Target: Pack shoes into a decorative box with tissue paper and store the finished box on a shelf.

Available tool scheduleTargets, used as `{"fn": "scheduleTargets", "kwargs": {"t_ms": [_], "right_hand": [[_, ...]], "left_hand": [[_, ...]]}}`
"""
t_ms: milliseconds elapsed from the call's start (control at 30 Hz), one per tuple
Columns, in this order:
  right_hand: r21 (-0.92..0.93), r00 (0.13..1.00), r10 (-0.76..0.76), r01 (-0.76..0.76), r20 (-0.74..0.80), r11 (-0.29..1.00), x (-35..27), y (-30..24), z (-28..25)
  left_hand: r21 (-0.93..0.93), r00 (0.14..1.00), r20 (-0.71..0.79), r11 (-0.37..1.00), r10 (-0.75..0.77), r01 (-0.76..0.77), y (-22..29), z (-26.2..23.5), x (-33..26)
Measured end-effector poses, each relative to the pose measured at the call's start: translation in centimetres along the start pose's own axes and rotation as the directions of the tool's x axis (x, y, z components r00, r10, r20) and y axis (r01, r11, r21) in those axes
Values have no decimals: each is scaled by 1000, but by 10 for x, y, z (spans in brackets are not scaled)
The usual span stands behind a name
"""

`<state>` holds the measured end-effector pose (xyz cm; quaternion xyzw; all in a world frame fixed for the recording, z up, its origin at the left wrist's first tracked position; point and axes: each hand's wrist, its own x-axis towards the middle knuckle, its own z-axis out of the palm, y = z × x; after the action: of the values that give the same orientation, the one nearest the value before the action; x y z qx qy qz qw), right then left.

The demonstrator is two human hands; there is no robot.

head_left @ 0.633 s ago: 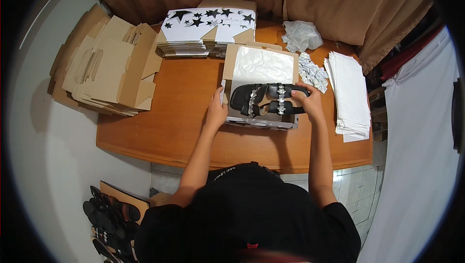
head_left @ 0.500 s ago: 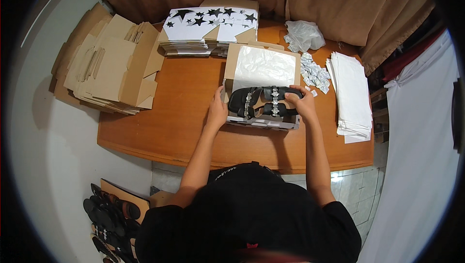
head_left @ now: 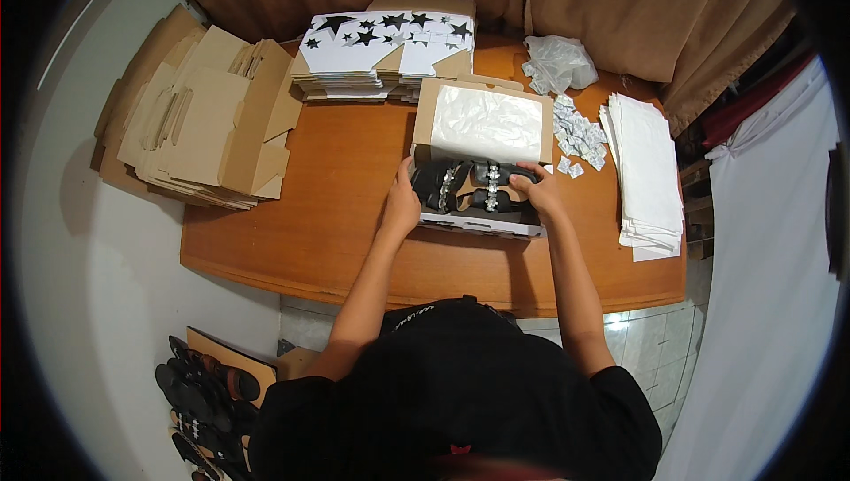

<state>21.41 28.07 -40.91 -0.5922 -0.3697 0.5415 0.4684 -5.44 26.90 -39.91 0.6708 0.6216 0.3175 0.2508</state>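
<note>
A pair of black sandals (head_left: 478, 187) with jewelled straps lies in an opened cardboard shoe box (head_left: 432, 134), tilted slightly at the left. My left hand (head_left: 403, 202) grips the box's left side, close against the sandals' left end; part of its fingers is hidden. From the right, my right hand (head_left: 537, 190) is closed on the sandals' right end, thumb over the top. White tissue paper (head_left: 489, 122) lines the raised lid behind them.
Folded brown boxes (head_left: 199, 118) are stacked at left, star-printed box blanks (head_left: 376, 42) at the back. Small white sachets (head_left: 580, 137), a plastic bag (head_left: 560, 65) and a white paper stack (head_left: 645, 171) occupy the table's right. More sandals (head_left: 199, 392) are at lower left.
The sandals have gone lower into the box and shifted a little left. My right hand has moved down and left with them; my left hand has moved slightly inward.
</note>
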Motion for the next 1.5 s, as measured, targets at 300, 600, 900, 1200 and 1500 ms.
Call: {"fn": "scheduleTargets", "kwargs": {"t_ms": [300, 600, 900, 1200, 1500], "right_hand": [[-421, 994, -96, 70, -42, 904, 23, 33, -3], [-782, 975, -220, 129, -10, 609, 18, 39, 16], [-611, 922, -362, 367, 138, 702, -8, 12, 3], [-414, 772, -521, 368, -364, 833, 16, 13, -68], [-739, 829, -378, -63, -413, 670, 83, 72, -115]], "left_hand": [[3, 998, 45, 999, -44, 44, 8, -5, 0], [18, 999, 26, 999, -34, 34, -2, -3, 1], [478, 988, -120, 878, 98, -29, 36, 3, -2], [287, 947, 103, 902, 305, -321, 71, 48, 9], [272, 972, 162, 939, 172, -212, 72, 63, 35]]}}
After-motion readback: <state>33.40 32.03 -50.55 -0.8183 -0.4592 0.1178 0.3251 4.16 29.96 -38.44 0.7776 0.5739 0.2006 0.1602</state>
